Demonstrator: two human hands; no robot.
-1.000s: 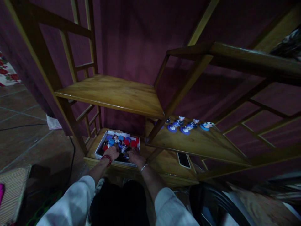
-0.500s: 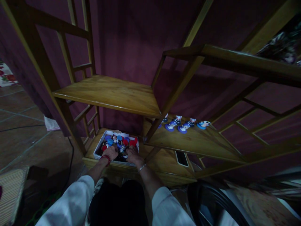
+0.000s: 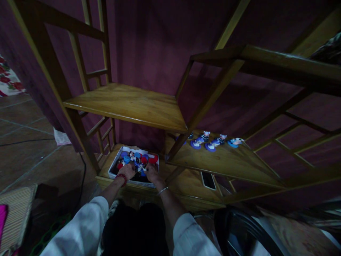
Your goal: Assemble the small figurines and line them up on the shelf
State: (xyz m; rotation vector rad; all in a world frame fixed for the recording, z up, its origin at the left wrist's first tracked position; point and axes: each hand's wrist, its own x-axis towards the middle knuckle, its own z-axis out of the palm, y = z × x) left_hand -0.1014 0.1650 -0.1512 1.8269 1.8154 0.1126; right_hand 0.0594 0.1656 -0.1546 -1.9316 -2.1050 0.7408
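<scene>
Both hands reach into a white open-topped box [image 3: 113, 170] filled with small figurines [image 3: 132, 155] on red, blue and purple round bases. My left hand [image 3: 128, 171], with a red bead bracelet on its wrist, has its fingers curled down among them in the front left part; what they grip is hidden. Toward the right side, my right hand [image 3: 152, 173], wearing a thin silver bracelet, closes its fingers at a white-and-blue figurine [image 3: 141, 167]. Dim light and the hands themselves hide most of the fingertips.
The box stands on the low board of a wooden shelf unit [image 3: 125, 105]. Several figurines [image 3: 213, 144] stand on a shelf to the right, with a phone [image 3: 208, 180] lying below. Slanted wooden posts rise close by. A black round object [image 3: 239, 227] is at lower right.
The view has shifted slightly, so the scene sits a little further right. Both hands remain in the box, with only small finger movements among the figurines.
</scene>
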